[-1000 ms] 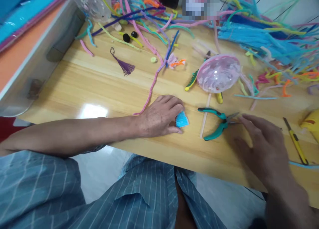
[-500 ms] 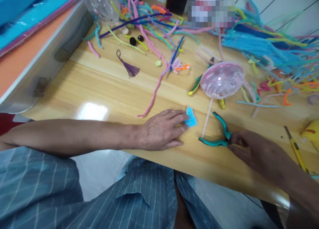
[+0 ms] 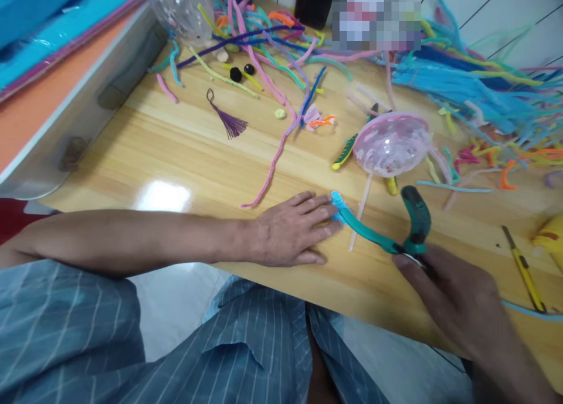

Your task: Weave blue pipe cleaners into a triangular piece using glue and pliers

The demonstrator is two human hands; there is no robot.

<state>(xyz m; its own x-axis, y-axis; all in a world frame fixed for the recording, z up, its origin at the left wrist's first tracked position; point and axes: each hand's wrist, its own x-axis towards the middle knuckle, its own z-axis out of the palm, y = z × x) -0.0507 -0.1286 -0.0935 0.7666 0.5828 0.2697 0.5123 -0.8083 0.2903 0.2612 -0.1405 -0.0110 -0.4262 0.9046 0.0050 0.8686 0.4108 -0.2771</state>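
Observation:
My left hand [image 3: 297,228] lies flat on the wooden table, palm down and fingers stretched out. Its fingertips rest on a small light-blue ridged piece [image 3: 337,199], partly hidden by them and by a tool handle. In my right hand [image 3: 453,298] is a pair of teal-handled pliers [image 3: 417,216], gripped near the jaw end, with the handles spread apart. One handle's tip reaches over the blue piece; whether it touches cannot be made out. The jaws are hidden in my fingers. A pale stick [image 3: 361,207] lies just beyond the lower handle.
A clear pink-rimmed plastic bowl [image 3: 391,145] stands behind the pliers, beside a green-and-yellow tool handle [image 3: 344,153]. Loose pipe cleaners [image 3: 448,90] cover the back. A purple tassel [image 3: 229,121] lies left of the middle, a yellow utility knife [image 3: 523,269] at right.
The pliers have turned and lifted in my right hand, one handle swinging left over the blue piece and the other rising. My left hand stays nearly in place.

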